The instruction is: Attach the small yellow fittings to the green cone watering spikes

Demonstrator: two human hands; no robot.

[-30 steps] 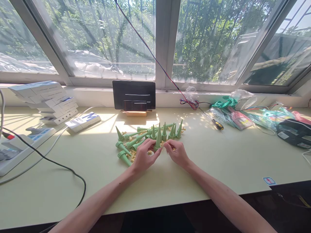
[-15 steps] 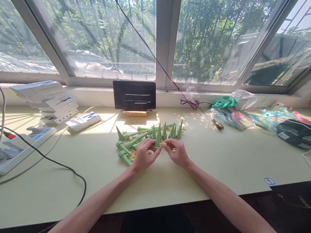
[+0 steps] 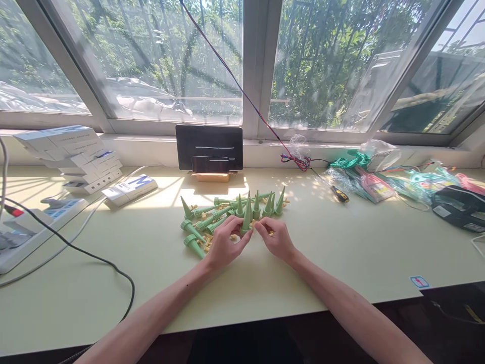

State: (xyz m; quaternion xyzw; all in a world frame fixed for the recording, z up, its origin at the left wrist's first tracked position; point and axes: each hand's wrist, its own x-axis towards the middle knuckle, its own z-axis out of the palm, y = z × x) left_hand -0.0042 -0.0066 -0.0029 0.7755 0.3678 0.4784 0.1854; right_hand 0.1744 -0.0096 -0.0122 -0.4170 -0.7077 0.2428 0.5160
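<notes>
Both hands meet at the middle of a pale green table (image 3: 341, 263). My left hand (image 3: 223, 245) is closed round the base of an upright green cone spike (image 3: 247, 216). My right hand (image 3: 276, 238) pinches a small yellow piece (image 3: 253, 224) against the side of that spike. Behind the hands, several more green cone spikes (image 3: 261, 205) stand upright in a row. To the left, other green spikes (image 3: 195, 230) lie on their sides among scattered small yellow pieces (image 3: 206, 245).
A dark tablet on a wooden stand (image 3: 209, 149) leans against the window sill. White boxes (image 3: 76, 156) and a power strip (image 3: 34, 227) with black cable (image 3: 94, 260) lie at the left. A screwdriver (image 3: 339, 194), plastic bags (image 3: 371, 177) and a black pouch (image 3: 458, 207) lie at the right.
The hands stay at the same spike. My right hand lifted the yellow piece slightly, then pressed it back against the spike's side.
</notes>
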